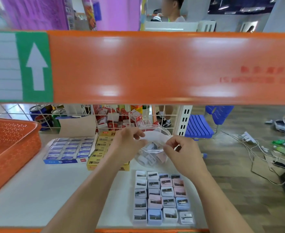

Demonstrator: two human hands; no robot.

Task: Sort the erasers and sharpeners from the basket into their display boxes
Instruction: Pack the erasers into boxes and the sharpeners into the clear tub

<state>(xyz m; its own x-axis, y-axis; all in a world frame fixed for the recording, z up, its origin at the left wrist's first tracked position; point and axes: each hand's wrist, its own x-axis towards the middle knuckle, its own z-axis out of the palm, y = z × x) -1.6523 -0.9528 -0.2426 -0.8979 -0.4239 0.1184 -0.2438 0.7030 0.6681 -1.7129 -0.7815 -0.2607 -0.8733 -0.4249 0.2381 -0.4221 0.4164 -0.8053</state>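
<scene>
Bare forearms, nearest the lens, end in the left grip [126, 145] and right grip [182, 153], each pinching the rim of a clear round plastic tub [155, 132] of loose sharpeners [151, 158]; a filled tray of pastel square sharpeners [162, 197] lies just nearer than both grips; the orange perforated plastic basket [12, 143] sits well left of them. Likely best practice: hold the rim level; tilt slowly.

one basket [12, 148], two eraser boxes [71, 148] [98, 154], one jar [148, 161], one sharpener box [135, 223], two hands [126, 143] [180, 153]
</scene>
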